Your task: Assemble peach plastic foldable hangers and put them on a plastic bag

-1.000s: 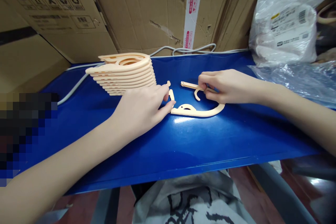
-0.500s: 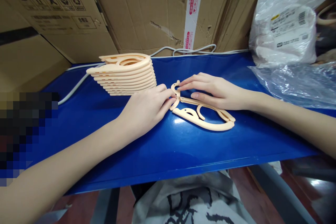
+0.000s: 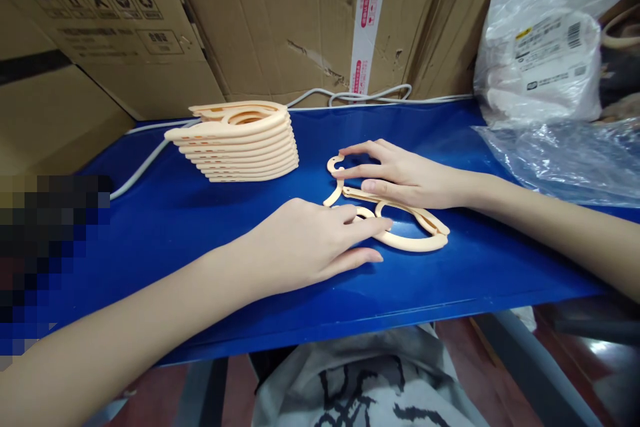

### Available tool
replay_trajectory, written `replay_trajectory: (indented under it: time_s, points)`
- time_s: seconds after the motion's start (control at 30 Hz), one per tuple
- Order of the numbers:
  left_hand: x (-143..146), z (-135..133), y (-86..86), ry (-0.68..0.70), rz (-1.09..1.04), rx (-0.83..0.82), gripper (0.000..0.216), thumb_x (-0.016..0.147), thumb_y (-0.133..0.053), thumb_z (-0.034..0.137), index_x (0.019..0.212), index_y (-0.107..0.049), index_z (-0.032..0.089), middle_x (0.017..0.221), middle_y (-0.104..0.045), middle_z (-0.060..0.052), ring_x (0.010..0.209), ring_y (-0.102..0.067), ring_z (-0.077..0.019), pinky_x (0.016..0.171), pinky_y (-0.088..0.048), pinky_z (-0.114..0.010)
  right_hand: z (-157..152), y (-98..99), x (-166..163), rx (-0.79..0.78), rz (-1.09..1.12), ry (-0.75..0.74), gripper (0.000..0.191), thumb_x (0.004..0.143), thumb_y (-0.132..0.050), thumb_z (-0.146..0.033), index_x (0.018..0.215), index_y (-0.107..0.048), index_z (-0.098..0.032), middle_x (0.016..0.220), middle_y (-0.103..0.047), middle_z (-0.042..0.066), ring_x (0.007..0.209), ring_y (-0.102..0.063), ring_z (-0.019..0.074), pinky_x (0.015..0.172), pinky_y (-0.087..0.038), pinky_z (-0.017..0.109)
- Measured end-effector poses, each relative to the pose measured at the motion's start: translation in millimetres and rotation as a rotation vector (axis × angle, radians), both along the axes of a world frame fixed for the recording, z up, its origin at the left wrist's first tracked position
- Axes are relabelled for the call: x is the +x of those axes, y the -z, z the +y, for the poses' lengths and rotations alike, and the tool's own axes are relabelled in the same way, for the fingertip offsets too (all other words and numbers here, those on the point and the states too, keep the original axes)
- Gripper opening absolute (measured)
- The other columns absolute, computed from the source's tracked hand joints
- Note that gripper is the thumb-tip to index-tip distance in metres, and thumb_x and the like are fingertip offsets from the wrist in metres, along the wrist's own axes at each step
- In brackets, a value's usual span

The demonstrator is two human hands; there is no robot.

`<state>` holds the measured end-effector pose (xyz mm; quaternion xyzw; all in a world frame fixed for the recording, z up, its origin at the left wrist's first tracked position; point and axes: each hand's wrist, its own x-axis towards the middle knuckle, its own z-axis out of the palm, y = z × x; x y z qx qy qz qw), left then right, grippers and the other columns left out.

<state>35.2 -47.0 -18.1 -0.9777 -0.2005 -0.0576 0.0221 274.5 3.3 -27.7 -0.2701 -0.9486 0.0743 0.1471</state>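
A peach plastic folding hanger (image 3: 410, 235) lies flat on the blue table (image 3: 310, 293), folded up. My right hand (image 3: 400, 173) rests on its far end, fingers stretched out and pressing down near the small hook part (image 3: 335, 163). My left hand (image 3: 315, 240) lies flat over the hanger's near left end, fingers extended, tips touching the plastic. A stack of several identical folded hangers (image 3: 237, 140) stands behind my left hand.
Cardboard boxes (image 3: 280, 20) wall off the back of the table. A white cable (image 3: 150, 160) runs along the back edge. A plastic bag with labelled contents (image 3: 543, 53) and clear film (image 3: 565, 153) sit at the right. Printed fabric (image 3: 360, 380) lies below the front edge.
The hanger went from spread open to folded flat. My left hand moved from the hanger's left tip toward me and now lies over its near end; my right hand stayed pressing the far end.
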Motion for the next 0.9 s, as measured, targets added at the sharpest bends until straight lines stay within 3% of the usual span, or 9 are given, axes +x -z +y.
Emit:
replay_trajectory:
  time_s: [0.17,0.33,0.4,0.5,0.67,0.77,0.9]
  points:
    - [-1.9,-0.3,-3.2,0.012,-0.007,-0.031,0.028,0.104,-0.041,0.042,0.121,-0.057,0.027,0.108,-0.067,0.002,0.092,-0.067,-0.0158,0.056,-0.037,-0.025,0.5,-2.0,-0.6,0.023,0.015,0.138,0.045,0.103,-0.033,-0.045,0.122,-0.064,-0.019,0.130,-0.057,0.014,0.119,-0.053,0.0268,0.105,-0.038,0.048]
    - [-3.9,2.5,-3.5,-0.017,-0.025,0.010,0.028,0.105,-0.038,0.040,0.112,-0.060,0.025,0.102,-0.062,-0.002,0.091,-0.061,-0.0172,0.057,-0.036,-0.026,10.2,0.7,12.9,0.070,0.024,0.380,0.035,0.098,-0.043,-0.048,0.103,-0.063,-0.019,0.116,-0.061,0.014,0.109,-0.059,0.0286,0.096,-0.046,0.045]
    - [-4.3,4.5,-3.1,-0.060,-0.049,0.040,0.029,0.104,-0.038,0.040,0.110,-0.061,0.024,0.101,-0.061,-0.003,0.087,-0.060,-0.0173,0.056,-0.035,-0.026,13.0,1.2,17.0,0.108,0.002,0.414,0.027,0.095,-0.051,-0.044,0.096,-0.062,-0.019,0.113,-0.062,0.014,0.104,-0.060,0.0288,0.091,-0.047,0.045]
    - [-4.8,8.1,-3.9,-0.155,-0.069,0.071,0.028,0.104,-0.041,0.040,0.109,-0.062,0.023,0.099,-0.060,-0.004,0.084,-0.059,-0.0175,0.057,-0.036,-0.025,11.9,-0.1,16.9,0.200,-0.025,0.345,0.017,0.093,-0.054,-0.030,0.101,-0.063,-0.019,0.113,-0.063,0.014,0.104,-0.059,0.0295,0.091,-0.046,0.047]
    - [-8.4,13.1,-8.8,-0.303,-0.057,0.036,0.020,0.099,-0.050,0.032,0.102,-0.065,0.020,0.097,-0.060,-0.004,0.077,-0.058,-0.0163,0.057,-0.035,-0.026,0.2,-4.6,6.6,0.281,-0.076,0.128,0.039,0.094,-0.041,-0.011,0.120,-0.066,-0.024,0.124,-0.059,0.012,0.104,-0.054,0.0265,0.091,-0.045,0.046]
    - [-12.4,15.4,-11.5,-0.326,-0.089,-0.008,0.018,0.097,-0.049,0.026,0.097,-0.066,0.019,0.099,-0.061,-0.004,0.076,-0.059,-0.0165,0.059,-0.037,-0.027,-4.5,-6.1,3.1,0.286,-0.077,0.093,0.036,0.094,-0.042,-0.011,0.118,-0.067,-0.022,0.123,-0.058,0.012,0.103,-0.053,0.0257,0.090,-0.045,0.044]
    - [-16.4,19.4,-13.3,-0.291,-0.135,-0.074,0.018,0.094,-0.046,0.020,0.096,-0.064,0.017,0.099,-0.062,-0.005,0.083,-0.061,-0.0181,0.068,-0.043,-0.029,-6.3,-6.8,2.2,0.273,-0.071,0.080,0.038,0.096,-0.042,-0.015,0.129,-0.061,-0.022,0.122,-0.058,0.013,0.105,-0.054,0.0255,0.093,-0.045,0.045]
